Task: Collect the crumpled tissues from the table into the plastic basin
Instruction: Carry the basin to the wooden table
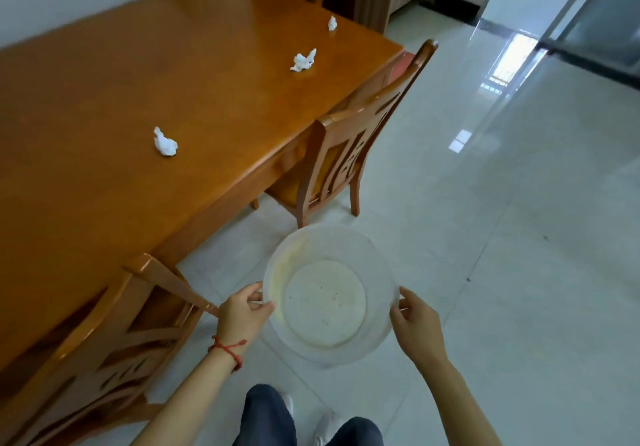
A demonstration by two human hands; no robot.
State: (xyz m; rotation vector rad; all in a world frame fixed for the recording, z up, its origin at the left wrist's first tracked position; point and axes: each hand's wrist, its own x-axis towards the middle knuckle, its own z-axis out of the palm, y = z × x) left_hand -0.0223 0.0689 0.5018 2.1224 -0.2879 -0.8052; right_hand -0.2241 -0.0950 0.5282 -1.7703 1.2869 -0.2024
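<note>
Closest to me are dark blue trouser legs (273,418) and pale shoes (329,425) on the white tiled floor (519,272). Just above those, both forearms reach forward, holding a round, translucent plastic basin (329,293) out over the floor. The left hand (242,314), with a red string bracelet (227,347) on its wrist, pinches the basin's left rim, thumb on top. The right hand (415,321) grips the right rim with fingers curled under the edge. From what I can see the basin has nothing in it but some specks.

The glossy orange wooden bench (104,99) is off to the left, with three crumpled white tissues on it: nearest one (164,142), middle one (303,61), far one (332,23), all well apart. Matching wooden chairs are tucked in, one near the basin (353,140), another by my left arm (104,334).
</note>
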